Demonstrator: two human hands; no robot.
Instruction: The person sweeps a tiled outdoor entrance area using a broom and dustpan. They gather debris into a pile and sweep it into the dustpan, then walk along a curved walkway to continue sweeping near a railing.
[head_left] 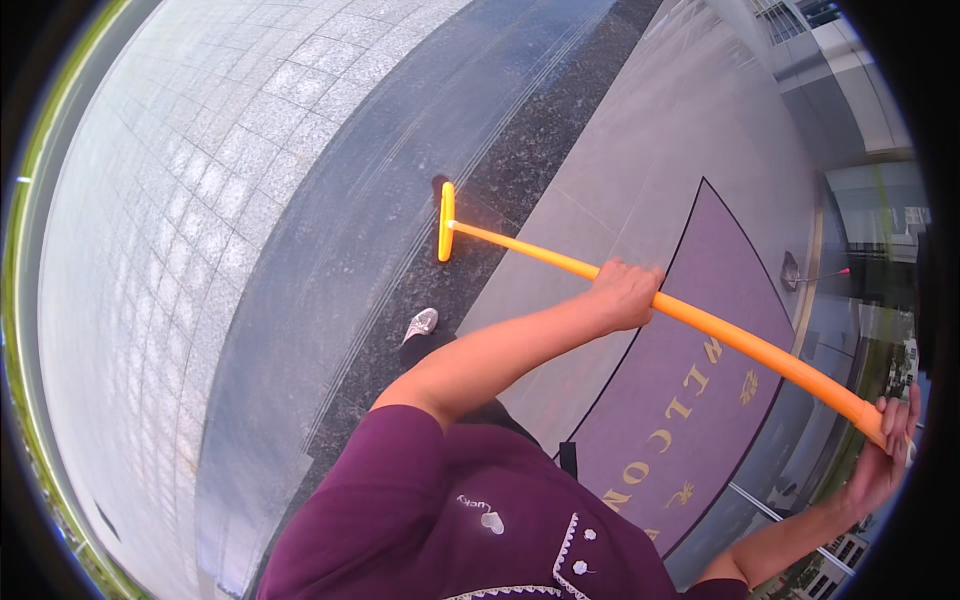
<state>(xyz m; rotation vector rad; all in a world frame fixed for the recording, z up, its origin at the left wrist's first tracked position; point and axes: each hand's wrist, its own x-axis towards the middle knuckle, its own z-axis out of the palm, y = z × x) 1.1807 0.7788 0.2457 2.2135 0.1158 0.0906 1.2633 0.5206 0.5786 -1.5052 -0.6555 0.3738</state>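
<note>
A long orange pole point(745, 340) slants from the right edge down to the ground, ending in a narrow yellow bar-shaped head point(446, 222) like a floor squeegee or mop; its exact kind I cannot tell. The head meets the dark speckled stone strip, beside a small dark patch. My left hand point(627, 292) is closed around the pole's middle, with the arm stretched across my body. At the pole's upper end, my right hand point(876, 460) grips it with the fingers curled up beside it.
A purple doormat point(690, 430) with gold lettering lies on grey paving under the pole. Glass doors or windows point(815, 430) line the right side. A long-handled dustpan-like object point(791, 271) stands beyond the mat. Pale tiles point(250, 150) spread left; my shoe point(422, 322) is near the head.
</note>
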